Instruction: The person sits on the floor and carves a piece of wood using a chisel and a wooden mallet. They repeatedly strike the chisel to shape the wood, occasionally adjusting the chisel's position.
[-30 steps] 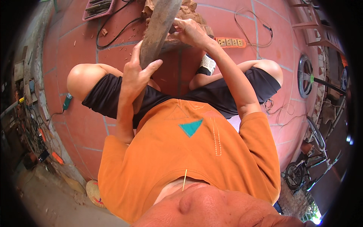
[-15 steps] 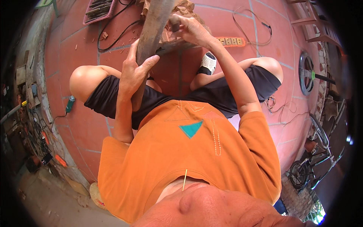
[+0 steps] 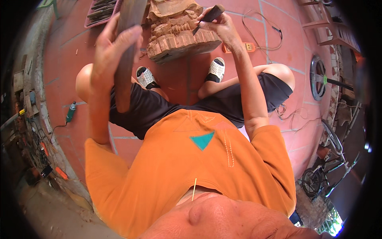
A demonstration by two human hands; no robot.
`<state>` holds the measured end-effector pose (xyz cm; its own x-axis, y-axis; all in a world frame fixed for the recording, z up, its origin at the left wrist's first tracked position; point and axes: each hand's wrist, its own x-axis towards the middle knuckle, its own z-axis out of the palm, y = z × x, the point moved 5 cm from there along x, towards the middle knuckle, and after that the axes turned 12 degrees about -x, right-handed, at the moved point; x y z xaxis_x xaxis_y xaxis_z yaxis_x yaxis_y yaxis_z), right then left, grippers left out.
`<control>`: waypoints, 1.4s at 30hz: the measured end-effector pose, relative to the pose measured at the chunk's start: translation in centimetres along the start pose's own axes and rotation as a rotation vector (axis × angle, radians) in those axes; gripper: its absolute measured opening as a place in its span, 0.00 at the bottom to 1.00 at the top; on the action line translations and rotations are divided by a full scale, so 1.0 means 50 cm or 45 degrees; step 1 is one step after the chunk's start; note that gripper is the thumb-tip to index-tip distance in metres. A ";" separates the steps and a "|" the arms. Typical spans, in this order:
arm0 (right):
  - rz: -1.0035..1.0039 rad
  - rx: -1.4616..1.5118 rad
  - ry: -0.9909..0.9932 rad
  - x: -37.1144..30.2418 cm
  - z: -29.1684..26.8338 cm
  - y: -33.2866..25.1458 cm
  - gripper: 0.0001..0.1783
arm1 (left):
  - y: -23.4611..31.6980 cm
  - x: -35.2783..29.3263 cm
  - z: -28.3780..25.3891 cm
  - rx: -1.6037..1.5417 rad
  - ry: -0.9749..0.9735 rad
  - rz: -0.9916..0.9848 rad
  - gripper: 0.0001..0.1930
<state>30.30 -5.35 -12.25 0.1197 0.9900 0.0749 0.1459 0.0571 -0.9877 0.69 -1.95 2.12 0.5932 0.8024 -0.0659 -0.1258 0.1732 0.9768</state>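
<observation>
My left hand (image 3: 113, 53), slightly blurred, is closed round a long, flat wooden mallet (image 3: 124, 85), held up at the left over my thigh. The mallet's upper end runs out of view at the top edge. My right hand (image 3: 223, 31) grips a short, dark chisel (image 3: 213, 14), tilted so that its tip points down and left at the carving's edge. Whether the tip touches the wood I cannot tell. The reddish-brown wood carving (image 3: 171, 43), with a ridged base and layered relief, lies on the floor beyond my feet.
A pink basket (image 3: 86, 18) of dark tools stands at the far left. To the right of the carving lie an orange power strip (image 3: 248, 47) and a looped cord (image 3: 254, 18). A green power tool (image 3: 71, 111) is on the tiles at left. White sandals (image 3: 217, 67) are on my feet.
My left hand has swung the mallet left, away from the carving, uncovering it. The right hand has shifted right, and the chisel now shows plainly.
</observation>
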 end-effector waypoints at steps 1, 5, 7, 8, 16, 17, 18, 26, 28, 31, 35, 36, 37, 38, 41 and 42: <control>0.091 -0.034 0.028 -0.009 0.018 -0.012 0.18 | 0.028 0.014 0.008 0.023 0.006 0.010 0.17; 0.280 0.115 0.124 -0.051 0.040 0.026 0.18 | 0.082 0.119 -0.011 0.178 -0.127 -0.137 0.20; 0.294 0.106 0.131 -0.051 0.047 0.034 0.19 | 0.081 0.164 0.009 0.139 -0.133 -0.037 0.26; 0.305 0.100 0.147 -0.057 0.049 0.039 0.19 | 0.077 0.182 0.022 0.117 -0.147 0.010 0.30; 0.302 0.221 0.301 -0.091 0.073 0.067 0.21 | 0.006 0.241 0.044 0.235 -0.587 0.050 0.31; 0.289 0.241 0.340 -0.094 0.080 0.067 0.20 | -0.017 0.262 0.037 0.365 -0.654 0.116 0.32; 0.267 0.252 0.390 -0.097 0.077 0.061 0.19 | -0.016 0.275 0.054 0.492 -0.731 0.195 0.33; 0.079 -0.361 0.616 -0.105 0.113 0.104 0.17 | -0.055 0.235 0.097 0.869 -0.910 0.544 0.37; -0.051 -0.367 0.585 -0.082 0.136 0.047 0.13 | -0.070 0.230 0.066 1.001 -0.892 0.457 0.36; -0.092 -0.368 0.666 -0.071 0.140 0.045 0.23 | -0.070 0.207 0.102 1.544 -0.907 0.090 0.39; -0.050 -0.471 0.791 -0.093 0.118 0.115 0.26 | -0.095 0.205 0.127 1.202 -0.949 0.196 0.38; 0.006 -0.514 0.804 -0.092 0.118 0.136 0.28 | -0.095 0.208 0.137 1.108 -0.984 0.251 0.38; -0.067 -0.310 0.783 -0.071 0.134 0.146 0.28 | -0.078 0.201 0.138 1.056 -0.927 0.176 0.38; -0.119 -0.118 0.774 -0.067 0.137 0.153 0.29 | -0.072 0.200 0.148 0.985 -0.898 0.091 0.37; -0.128 -0.550 0.718 -0.059 0.166 0.086 0.23 | -0.042 0.171 0.158 1.086 -0.680 -0.263 0.38; -0.134 -0.556 0.723 -0.055 0.168 0.074 0.23 | -0.047 0.170 0.163 1.197 -0.746 -0.180 0.38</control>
<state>22.25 -6.77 -17.25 0.5576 0.7557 0.3437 0.5493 -0.0255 -0.8352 12.51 -0.18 0.93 0.8689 0.3737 -0.3247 0.4773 -0.4582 0.7498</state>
